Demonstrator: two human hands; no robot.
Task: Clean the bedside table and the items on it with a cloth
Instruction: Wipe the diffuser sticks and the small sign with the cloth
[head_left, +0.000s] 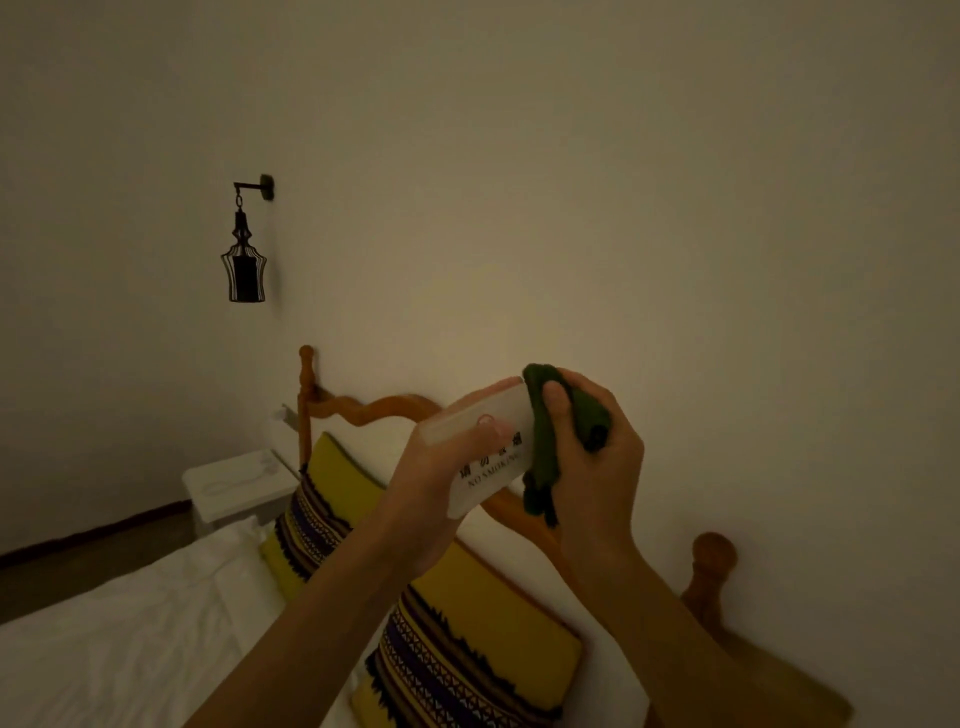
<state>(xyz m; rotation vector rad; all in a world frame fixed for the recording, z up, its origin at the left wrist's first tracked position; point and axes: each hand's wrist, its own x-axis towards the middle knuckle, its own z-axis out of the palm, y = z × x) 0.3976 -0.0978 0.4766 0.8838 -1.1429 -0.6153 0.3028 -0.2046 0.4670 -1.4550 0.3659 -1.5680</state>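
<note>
Both grips are closed: the left hand (441, 483) holds a clear no-smoking sign (480, 452) from below, thumb on its face, while the right hand (592, 457) bunches a green cloth (545, 447) against the sign's right end. Raised above the headboard (363, 408), the sign's long axis tilts up to the right.

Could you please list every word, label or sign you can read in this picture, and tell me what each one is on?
"NO SMOKING": on the clear sign held by the left hand, while the right hand grips the green cloth against its edge.
A row of Chinese characters above it: too blurred to read.
A red round symbol at the top: detail unclear.
Nothing else bears text.
</note>
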